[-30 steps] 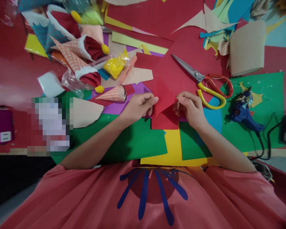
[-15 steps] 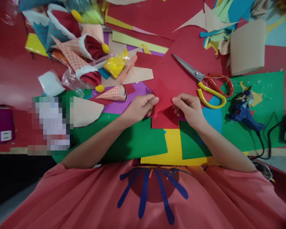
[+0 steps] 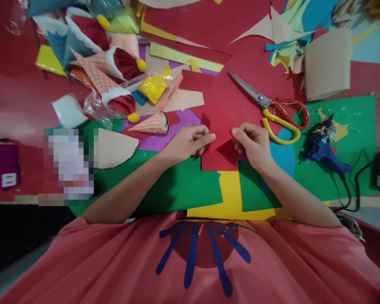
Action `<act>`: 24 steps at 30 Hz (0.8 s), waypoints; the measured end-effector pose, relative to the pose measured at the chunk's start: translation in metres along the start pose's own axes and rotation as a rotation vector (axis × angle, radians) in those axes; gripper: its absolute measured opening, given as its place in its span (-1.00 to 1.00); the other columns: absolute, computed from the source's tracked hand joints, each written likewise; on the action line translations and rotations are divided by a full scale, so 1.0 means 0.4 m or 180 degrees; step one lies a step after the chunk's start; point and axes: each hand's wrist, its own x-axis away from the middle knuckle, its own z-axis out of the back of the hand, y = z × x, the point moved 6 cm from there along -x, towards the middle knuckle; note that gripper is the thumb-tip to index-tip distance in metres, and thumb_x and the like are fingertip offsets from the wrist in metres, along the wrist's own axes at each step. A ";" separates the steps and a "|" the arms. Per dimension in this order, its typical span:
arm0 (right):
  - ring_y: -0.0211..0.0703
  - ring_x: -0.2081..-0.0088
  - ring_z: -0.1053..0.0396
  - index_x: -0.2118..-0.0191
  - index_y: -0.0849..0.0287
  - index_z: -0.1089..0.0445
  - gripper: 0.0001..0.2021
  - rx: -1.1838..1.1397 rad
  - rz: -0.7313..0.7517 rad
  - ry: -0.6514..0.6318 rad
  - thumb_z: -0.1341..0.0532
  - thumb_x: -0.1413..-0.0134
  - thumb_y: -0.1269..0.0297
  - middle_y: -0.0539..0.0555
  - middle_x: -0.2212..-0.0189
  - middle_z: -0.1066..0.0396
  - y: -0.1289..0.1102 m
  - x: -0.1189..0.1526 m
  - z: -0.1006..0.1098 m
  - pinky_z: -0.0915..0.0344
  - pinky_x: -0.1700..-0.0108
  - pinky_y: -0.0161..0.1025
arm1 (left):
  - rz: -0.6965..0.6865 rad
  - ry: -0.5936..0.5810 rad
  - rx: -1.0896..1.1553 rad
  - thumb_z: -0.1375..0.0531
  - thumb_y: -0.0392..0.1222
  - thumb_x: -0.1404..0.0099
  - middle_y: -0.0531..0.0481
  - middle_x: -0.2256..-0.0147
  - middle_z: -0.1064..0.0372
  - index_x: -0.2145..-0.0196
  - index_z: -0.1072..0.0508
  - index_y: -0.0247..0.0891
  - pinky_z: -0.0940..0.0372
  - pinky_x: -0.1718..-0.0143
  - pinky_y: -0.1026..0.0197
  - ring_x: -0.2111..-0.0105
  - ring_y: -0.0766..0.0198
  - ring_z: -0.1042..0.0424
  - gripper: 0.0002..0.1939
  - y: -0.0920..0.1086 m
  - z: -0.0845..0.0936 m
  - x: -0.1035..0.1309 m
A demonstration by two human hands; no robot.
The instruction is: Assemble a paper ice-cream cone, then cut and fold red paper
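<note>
As the head view looks down on the bench [image 3: 15,105], we note the left hand [image 3: 199,141] closed narrowly at the left side of the red paper [image 3: 223,126]; the right hand [image 3: 248,141] pinches its right side; the paper lies between both hands, above other sheets; we record scissors [image 3: 267,103], blades parted, beyond the right hand; a blue glue gun [image 3: 324,154] rests farther right; a checkered cone [image 3: 150,124] lies near the left hand.

Craft workspace, prob. indoors: table [image 3: 12,109] w/ coloured sheets [image 3: 164,181], scissors [image 3: 266,103], glue gun [image 3: 324,152], paper scraps [image 3: 283,57], cones [image 3: 150,123].
</note>
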 end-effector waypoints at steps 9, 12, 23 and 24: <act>-0.46 0.71 -0.10 0.60 0.16 -0.26 -0.56 0.0116 0.0011 0.0007 -0.28 0.05 -0.12 -0.13 0.75 -0.22 0.004 0.000 0.001 -0.03 0.67 -0.42 | 0.0064 -0.0083 -0.0087 -0.15 0.00 -0.26 0.19 0.70 -0.16 0.55 -0.17 -0.23 0.00 0.68 0.41 0.71 0.51 -0.12 -0.65 -0.004 0.001 0.001; -0.46 0.71 -0.10 0.59 0.16 -0.27 -0.57 0.0099 0.0033 -0.0003 -0.29 0.05 -0.11 -0.13 0.75 -0.22 0.004 -0.001 0.000 -0.05 0.66 -0.43 | 0.0079 -0.0116 -0.0116 -0.15 0.05 -0.26 0.19 0.69 -0.17 0.55 -0.17 -0.24 0.00 0.68 0.41 0.71 0.52 -0.12 -0.61 -0.005 0.000 0.000; -0.44 0.70 -0.12 0.58 0.16 -0.28 -0.57 0.0107 0.0002 -0.0100 -0.26 0.00 -0.11 -0.12 0.73 -0.22 0.009 0.004 -0.003 -0.08 0.66 -0.42 | -0.0166 0.0006 -0.0184 -0.11 0.10 -0.28 0.16 0.72 -0.13 0.61 -0.18 -0.25 0.01 0.67 0.40 0.71 0.51 -0.10 -0.55 0.014 -0.001 0.003; -0.43 0.70 -0.13 0.58 0.15 -0.27 -0.57 0.0114 0.0023 -0.0118 -0.23 -0.03 -0.11 -0.11 0.73 -0.23 0.011 0.004 -0.003 -0.10 0.66 -0.41 | -0.0156 0.0023 -0.0148 -0.12 0.10 -0.27 0.17 0.72 -0.12 0.62 -0.18 -0.25 0.02 0.68 0.40 0.71 0.51 -0.09 -0.54 0.015 -0.001 0.003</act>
